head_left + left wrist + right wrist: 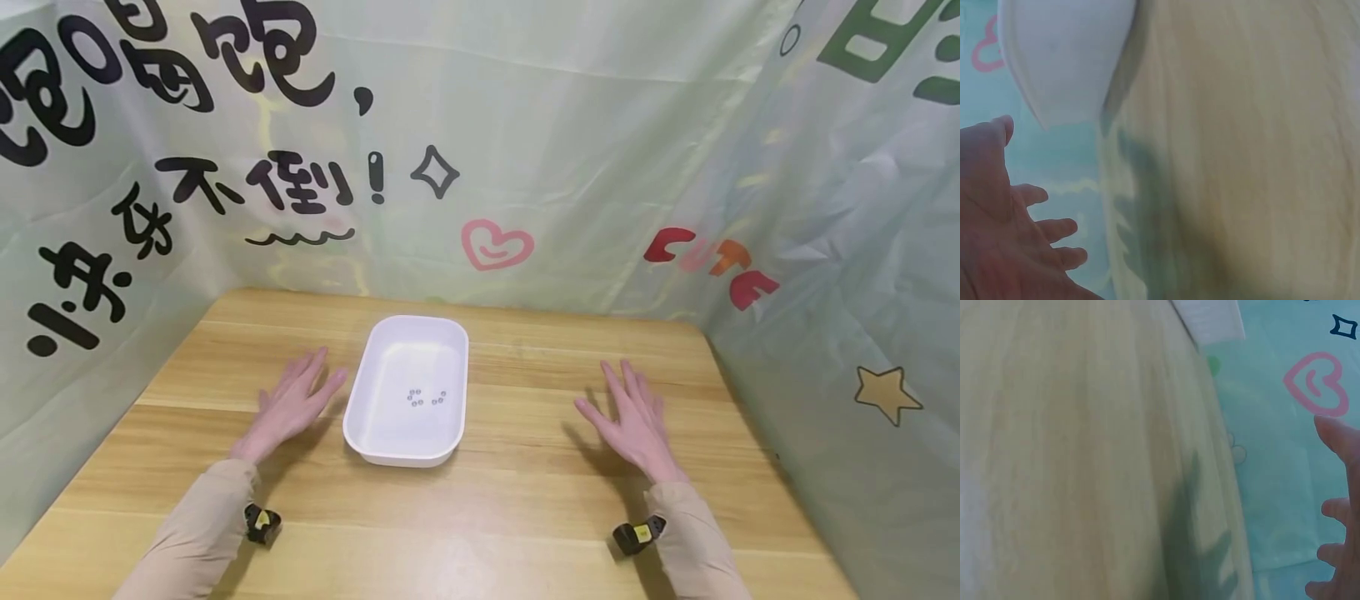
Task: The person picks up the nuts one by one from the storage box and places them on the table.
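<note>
A white rectangular tray (pixel 381 425) stands left of the middle of the wooden table, with several tiny clear round pieces (pixel 416 398) on its floor. The left hand (pixel 288 404) is just left of the tray, fingers spread, holding nothing; its thumb points towards the tray's side without touching it. In the left wrist view the same hand (pixel 1010 231) shows its spread fingers, with the tray (pixel 1066 56) beyond. Well to the right of the tray, the right hand (pixel 630 421) is spread and holds nothing. The right wrist view shows that hand (pixel 1344 506) and a corner of the tray (pixel 1213 322).
The wooden table (pixel 525 517) is bounded at the back and sides by a pale printed cloth (pixel 585 167). A small black device (pixel 262 525) is on the left sleeve, and another (pixel 639 535) on the right sleeve.
</note>
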Demonstrator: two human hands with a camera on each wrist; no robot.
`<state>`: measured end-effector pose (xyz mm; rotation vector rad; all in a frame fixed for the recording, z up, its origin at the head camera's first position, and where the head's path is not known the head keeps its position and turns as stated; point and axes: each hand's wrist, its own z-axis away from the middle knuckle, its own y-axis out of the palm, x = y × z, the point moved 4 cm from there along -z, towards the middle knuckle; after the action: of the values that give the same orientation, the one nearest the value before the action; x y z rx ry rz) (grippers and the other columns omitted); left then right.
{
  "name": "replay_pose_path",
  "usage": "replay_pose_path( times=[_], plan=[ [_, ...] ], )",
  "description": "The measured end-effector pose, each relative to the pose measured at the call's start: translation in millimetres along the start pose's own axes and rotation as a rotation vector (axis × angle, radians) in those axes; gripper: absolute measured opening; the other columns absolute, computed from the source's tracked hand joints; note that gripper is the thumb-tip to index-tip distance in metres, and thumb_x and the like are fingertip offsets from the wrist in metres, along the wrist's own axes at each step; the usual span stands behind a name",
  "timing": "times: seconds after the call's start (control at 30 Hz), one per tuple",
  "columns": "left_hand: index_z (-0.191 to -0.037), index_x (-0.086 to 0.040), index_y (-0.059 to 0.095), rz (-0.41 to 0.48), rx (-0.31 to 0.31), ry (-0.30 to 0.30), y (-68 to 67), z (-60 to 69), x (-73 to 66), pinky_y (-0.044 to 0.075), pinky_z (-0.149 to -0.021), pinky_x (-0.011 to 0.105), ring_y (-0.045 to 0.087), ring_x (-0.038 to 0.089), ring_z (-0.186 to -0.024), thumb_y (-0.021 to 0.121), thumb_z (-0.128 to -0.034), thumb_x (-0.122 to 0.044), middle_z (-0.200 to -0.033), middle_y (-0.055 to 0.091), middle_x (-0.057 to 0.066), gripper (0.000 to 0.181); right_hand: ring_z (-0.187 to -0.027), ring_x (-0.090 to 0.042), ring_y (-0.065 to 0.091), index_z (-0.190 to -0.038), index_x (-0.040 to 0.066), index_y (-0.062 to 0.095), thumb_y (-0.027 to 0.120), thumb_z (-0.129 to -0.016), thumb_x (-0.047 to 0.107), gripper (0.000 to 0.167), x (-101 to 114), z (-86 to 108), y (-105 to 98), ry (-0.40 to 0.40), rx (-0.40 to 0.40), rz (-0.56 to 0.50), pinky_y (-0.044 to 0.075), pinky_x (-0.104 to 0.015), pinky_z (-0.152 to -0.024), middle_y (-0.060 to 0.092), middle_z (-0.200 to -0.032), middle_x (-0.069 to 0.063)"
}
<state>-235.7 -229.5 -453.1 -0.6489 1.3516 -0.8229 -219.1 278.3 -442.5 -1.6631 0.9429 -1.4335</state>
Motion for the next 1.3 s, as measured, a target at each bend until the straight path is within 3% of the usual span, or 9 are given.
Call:
replay_pose_path(
  times=[0.2,0.37,0.47,0.67,0.83,1.0,1.3],
  plan=[
    [-0.163,-0.012,0.006,0.055,0.023,0.032,-0.7,2.1,-9.0,0.000,-0.108,0.085,0.007,0.052,-0.153,0.025,-0.0988,-0.070,-0.168,0.008,0.022,0.089,-0.154,-0.051,0.006,-0.162,0.016,0.020,0.054,-0.096,0.056,0.084,8,-2.2,-2,-0.028,-0.007,-0.067,0.001,-0.077,-0.117,0.004,-0.169,-0.023],
    [-0.159,0.003,0.014,0.121,0.043,0.044,-2.7,6.9,-21.7,0.027,-0.117,0.069,0.034,0.051,-0.145,0.030,-0.1000,-0.067,-0.159,0.029,0.032,0.093,-0.155,-0.050,0.003,-0.162,0.017,0.018,0.054,-0.096,0.054,0.083,15,-4.0,-2,-0.029,0.008,-0.121,0.000,-0.077,-0.117,0.002,-0.170,-0.021],
    [-0.153,0.009,0.027,0.117,0.043,0.029,-4.7,9.8,-30.1,0.042,-0.110,0.063,0.049,0.051,-0.134,0.035,-0.0993,-0.066,-0.148,0.045,0.035,0.093,-0.155,-0.049,0.004,-0.162,0.016,0.019,0.054,-0.097,0.053,0.083,22,-5.3,0,-0.038,0.014,-0.146,0.001,-0.076,-0.118,0.003,-0.170,-0.020],
    [-0.139,0.012,0.050,0.118,0.041,0.021,-7.5,16.0,-44.3,0.057,-0.092,0.051,0.068,0.040,-0.110,0.053,-0.0975,-0.056,-0.124,0.067,0.030,0.079,-0.154,-0.051,0.010,-0.161,0.013,0.022,0.055,-0.097,0.050,0.081,42,-7.9,3,-0.090,0.022,-0.185,0.006,-0.076,-0.118,0.007,-0.169,-0.021],
    [-0.113,0.006,0.071,0.088,0.001,0.074,-10.9,19.0,-54.4,0.058,-0.075,0.039,0.070,0.025,-0.086,0.064,-0.0946,-0.039,-0.098,0.076,0.019,0.049,-0.154,-0.049,0.012,-0.160,0.012,0.025,0.057,-0.096,0.047,0.079,61,-9.6,8,-0.150,0.039,-0.205,0.007,-0.074,-0.119,0.008,-0.170,-0.020],
    [-0.081,-0.005,0.075,0.055,-0.008,0.101,-11.6,20.4,-61.9,0.046,-0.060,0.029,0.056,0.014,-0.064,0.068,-0.0916,-0.029,-0.072,0.070,0.004,0.027,-0.155,-0.044,0.013,-0.159,0.012,0.028,0.059,-0.095,0.047,0.079,84,-10.7,14,-0.195,0.053,-0.208,0.007,-0.071,-0.121,0.010,-0.170,-0.017],
    [-0.086,-0.002,0.077,0.065,0.005,0.073,-10.6,22.8,-69.3,0.049,-0.059,0.027,0.062,0.015,-0.062,0.070,-0.0855,-0.016,-0.077,0.076,0.009,0.015,-0.158,-0.036,0.014,-0.157,0.017,0.036,0.063,-0.092,0.049,0.077,125,-17.6,27,-0.296,0.070,-0.213,0.005,-0.065,-0.125,0.016,-0.170,-0.013]
  ],
)
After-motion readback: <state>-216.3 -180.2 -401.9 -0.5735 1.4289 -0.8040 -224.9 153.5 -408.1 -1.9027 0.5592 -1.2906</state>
